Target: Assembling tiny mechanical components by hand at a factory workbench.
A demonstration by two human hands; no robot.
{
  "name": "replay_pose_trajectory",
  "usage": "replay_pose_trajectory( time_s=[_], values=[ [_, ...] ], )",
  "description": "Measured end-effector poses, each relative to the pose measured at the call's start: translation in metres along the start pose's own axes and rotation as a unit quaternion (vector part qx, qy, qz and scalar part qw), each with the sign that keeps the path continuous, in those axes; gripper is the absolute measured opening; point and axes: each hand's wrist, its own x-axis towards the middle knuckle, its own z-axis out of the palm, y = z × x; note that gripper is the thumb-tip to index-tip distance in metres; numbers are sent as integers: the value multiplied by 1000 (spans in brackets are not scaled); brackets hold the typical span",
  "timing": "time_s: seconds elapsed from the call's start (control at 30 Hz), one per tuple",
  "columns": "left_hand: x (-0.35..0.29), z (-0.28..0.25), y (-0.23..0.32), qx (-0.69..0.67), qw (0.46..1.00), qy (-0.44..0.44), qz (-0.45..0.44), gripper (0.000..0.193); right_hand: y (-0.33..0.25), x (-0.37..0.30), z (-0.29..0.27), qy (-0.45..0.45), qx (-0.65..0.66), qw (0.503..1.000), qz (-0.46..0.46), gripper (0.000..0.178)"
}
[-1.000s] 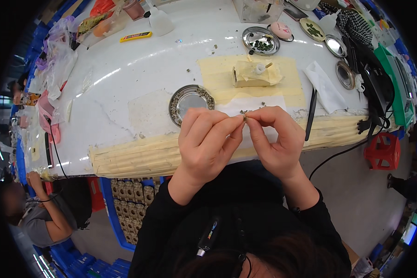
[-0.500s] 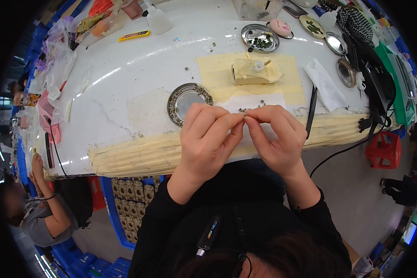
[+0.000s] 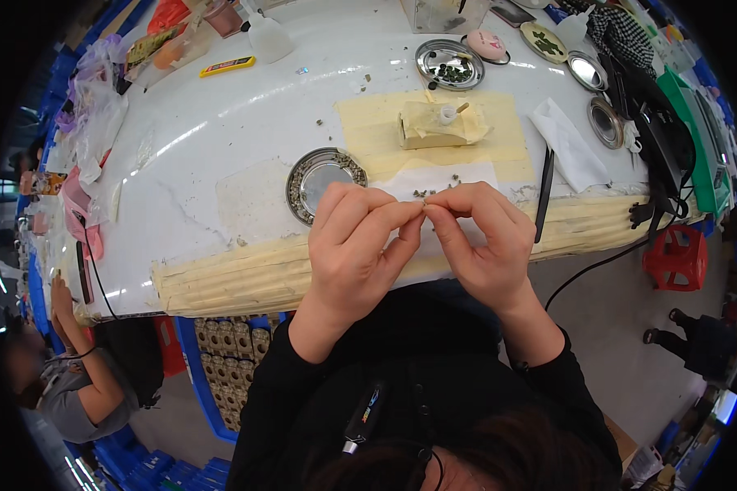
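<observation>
My left hand (image 3: 354, 245) and my right hand (image 3: 489, 237) meet fingertip to fingertip above the near edge of the table. Both pinch at one tiny piece between thumbs and forefingers; it is too small and too covered to name. Just beyond the fingertips, several small brownish-grey parts (image 3: 456, 177) lie on a white sheet (image 3: 397, 182). Left of them stands a round metal dish (image 3: 329, 176) with more such parts around its inside, partly behind my left hand. A block wrapped in yellow tape (image 3: 438, 131) sits farther back on yellow paper (image 3: 512, 151), a small white cup on top.
Black tweezers (image 3: 544, 192) and a white cloth (image 3: 569, 147) lie to the right. A metal dish with dark green pieces (image 3: 450, 65) is at the back. Yellow padding (image 3: 229, 282) lines the table edge. A blue crate (image 3: 190, 360) stands below; a person (image 3: 90, 385) works at left.
The whole view has shifted slightly, so the table things sit a little farther left. My hands stay together in the same pinch. The co-worker's hand at left has moved a little.
</observation>
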Motion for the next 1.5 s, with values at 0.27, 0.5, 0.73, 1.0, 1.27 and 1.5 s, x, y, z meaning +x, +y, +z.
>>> replay_pose_trajectory(
  time_s=[0.27,0.5,0.73,1.0,1.27,1.5],
  values=[
    [0,0,-1,-8,1000,1,-3,23,0,-1,-2,-9,3,1000,12,9],
    [-1,-3,-1,-36,999,-12,-19,23,0,-2,-2,-15,39,999,25,9],
    [0,-3,0,-32,999,-16,-14,24,-1,-2,-3,-15,15,1000,8,9],
    [-6,-13,5,-18,994,-71,-77,18,-3,-4,-21,7,11,1000,7,11],
    [1,-7,11,54,984,-135,-103,13,6,-14,-36,55,-35,998,24,4],
    [4,-7,8,51,987,-111,-103,13,9,-17,-38,62,-38,997,38,3]
  ],
)
